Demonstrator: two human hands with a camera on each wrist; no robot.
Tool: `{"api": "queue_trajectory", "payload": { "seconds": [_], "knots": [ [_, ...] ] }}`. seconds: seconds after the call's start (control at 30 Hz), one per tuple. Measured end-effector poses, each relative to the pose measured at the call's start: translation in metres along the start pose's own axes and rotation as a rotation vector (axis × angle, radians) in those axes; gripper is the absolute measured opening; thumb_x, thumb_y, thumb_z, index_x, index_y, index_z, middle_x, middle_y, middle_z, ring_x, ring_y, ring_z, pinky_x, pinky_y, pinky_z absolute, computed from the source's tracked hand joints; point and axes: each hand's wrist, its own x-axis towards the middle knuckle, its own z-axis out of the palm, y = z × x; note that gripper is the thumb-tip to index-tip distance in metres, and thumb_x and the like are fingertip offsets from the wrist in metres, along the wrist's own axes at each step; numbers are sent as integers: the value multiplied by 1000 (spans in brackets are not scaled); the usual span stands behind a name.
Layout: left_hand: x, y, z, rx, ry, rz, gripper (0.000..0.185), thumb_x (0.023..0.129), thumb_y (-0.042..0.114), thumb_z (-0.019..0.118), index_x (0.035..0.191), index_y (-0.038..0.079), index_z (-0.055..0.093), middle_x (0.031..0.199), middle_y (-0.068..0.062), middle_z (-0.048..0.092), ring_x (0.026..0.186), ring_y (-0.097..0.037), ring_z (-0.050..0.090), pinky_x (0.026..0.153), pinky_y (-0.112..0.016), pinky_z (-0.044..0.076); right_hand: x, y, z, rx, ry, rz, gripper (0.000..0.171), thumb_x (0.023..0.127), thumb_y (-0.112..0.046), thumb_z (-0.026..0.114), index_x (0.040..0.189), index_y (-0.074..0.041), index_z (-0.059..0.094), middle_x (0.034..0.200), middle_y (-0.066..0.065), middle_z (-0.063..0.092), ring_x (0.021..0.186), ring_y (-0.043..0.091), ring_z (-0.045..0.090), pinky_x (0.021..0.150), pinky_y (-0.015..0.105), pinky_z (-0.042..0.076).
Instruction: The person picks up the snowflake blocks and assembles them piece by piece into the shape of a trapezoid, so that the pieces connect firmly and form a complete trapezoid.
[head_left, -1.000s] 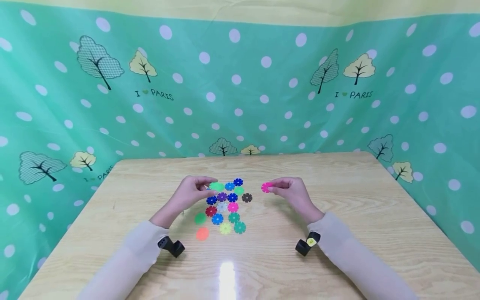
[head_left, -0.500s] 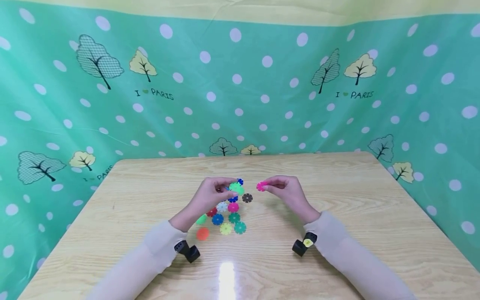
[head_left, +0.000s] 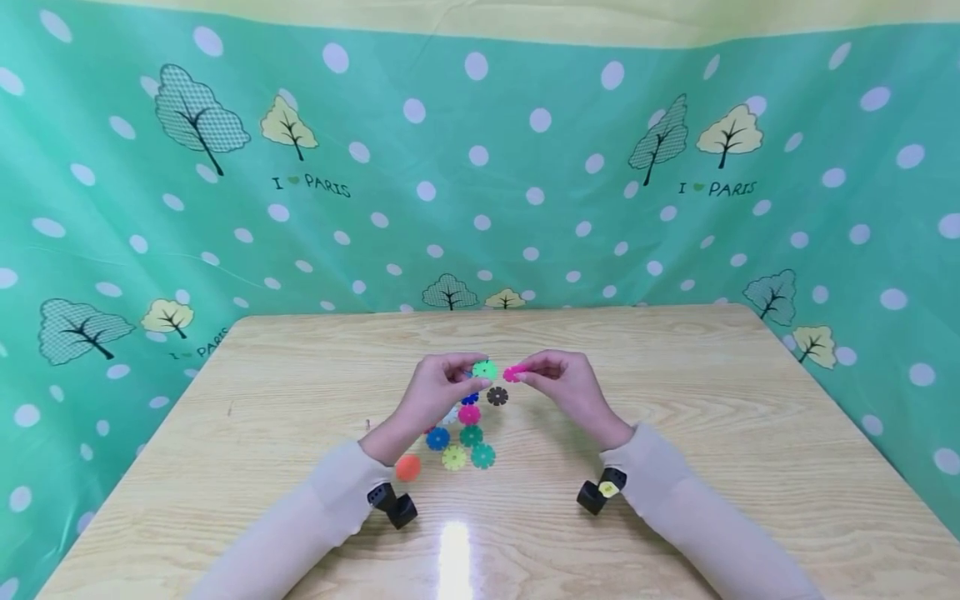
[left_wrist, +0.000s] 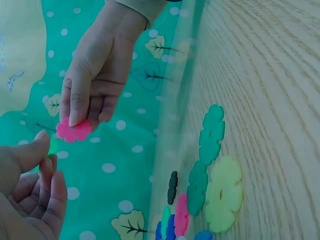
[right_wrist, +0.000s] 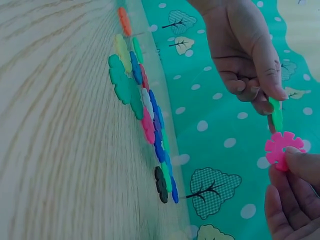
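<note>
Above the table, my left hand [head_left: 438, 387] pinches a bright green interlocking disc [head_left: 485, 369] with notched edges between thumb and fingers. Facing it from the right, my right hand [head_left: 566, 383] pinches a pink interlocking disc [head_left: 512, 374] by its edge. A small gap separates the two discs in the head view. In the right wrist view the green disc [right_wrist: 275, 112] stands edge-on just above the pink disc [right_wrist: 284, 148]; whether they touch there I cannot tell. A black disc [head_left: 497, 396] lies on the table below, and my left hand hides some other discs.
Several more discs lie flat on the wooden table [head_left: 675, 367], among them a yellow disc [head_left: 453, 457], a teal disc [head_left: 483, 455] and an orange disc [head_left: 408, 467]. A green dotted curtain [head_left: 480, 183] hangs behind and at both sides.
My left hand has moved right with the green disc, covering discs that showed before. My right hand has shifted slightly left with the pink disc, and the gap between them has narrowed.
</note>
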Motion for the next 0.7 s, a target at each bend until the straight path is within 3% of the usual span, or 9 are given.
{"api": "queue_trajectory", "payload": {
  "seconds": [0.23, 0.53, 0.7],
  "knots": [
    [3, -4, 6, 3, 27, 4, 38, 82, 14, 74, 117, 4, 66, 71, -3, 58, 59, -14, 48, 49, -17, 38, 1, 2, 3, -4, 28, 1, 13, 83, -10, 71, 93, -1, 71, 91, 11, 72, 83, 30, 68, 72, 26, 56],
    [6, -7, 12, 15, 36, 22, 37, 82, 15, 74, 116, 4, 67, 73, -1, 63, 57, -13, 50, 47, -18, 38, -4, -21, 6, 19, 28, 29, 12, 85, -1, 67, 94, 5, 70, 92, 19, 70, 86, 42, 65, 71, 23, 55],
    [6, -8, 15, 16, 39, 30, 36, 82, 15, 74, 116, 4, 67, 72, -2, 62, 55, -12, 47, 44, -18, 35, -3, -19, 7, -11, 40, 20, 10, 84, -1, 68, 92, 5, 69, 89, 17, 70, 78, 24, 67, 65, 21, 53]
  ]
}}
